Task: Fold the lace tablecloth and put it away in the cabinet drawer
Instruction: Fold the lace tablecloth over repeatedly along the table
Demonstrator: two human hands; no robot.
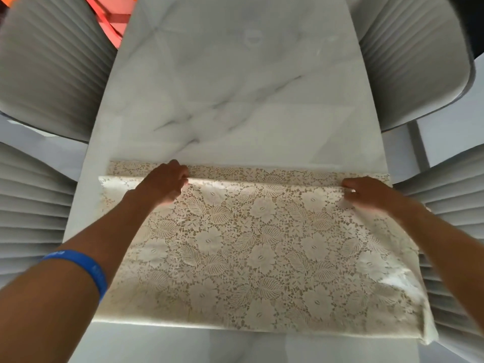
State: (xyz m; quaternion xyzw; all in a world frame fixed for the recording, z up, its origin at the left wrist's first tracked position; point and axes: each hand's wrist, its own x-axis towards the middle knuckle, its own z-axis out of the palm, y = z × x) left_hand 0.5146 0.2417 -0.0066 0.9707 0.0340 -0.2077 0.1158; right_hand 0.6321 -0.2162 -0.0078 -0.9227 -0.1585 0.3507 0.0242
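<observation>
Marble-look surface (235, 82) runs up the centre of the frame, with four grey ribbed chairs around it: upper left (49, 61), upper right (413, 58), lower left (28, 205), lower right (450, 218).

Lace tablecloth (262, 244) lies on the lower half of the surface, already doubled at least once: smooth folded edge along the bottom, near the viewer. The top layer's far edge is lifted into a ridge across mid-frame, and a strip of the under layer shows just beyond it.

Left hand (165, 183) is curled over that raised edge at centre-left, pinching it. Right hand (366, 191) grips the same edge at far right, fingers curled round the cloth. Blue wristband (83, 268) on the left forearm, lower left.

Cabinet drawer not in view.

Risks, as I read it:
- Left grip sits well inboard of the left corner, so that corner is unsupported and could sag or lag, skewing the next fold.
- Right side of the cloth overhangs the surface edge at lower right; the hanging weight could drag the stack sideways.
- The surface looks slick, so the lower layers may slide with the top one.
- Open lace can snag on fingers.
</observation>
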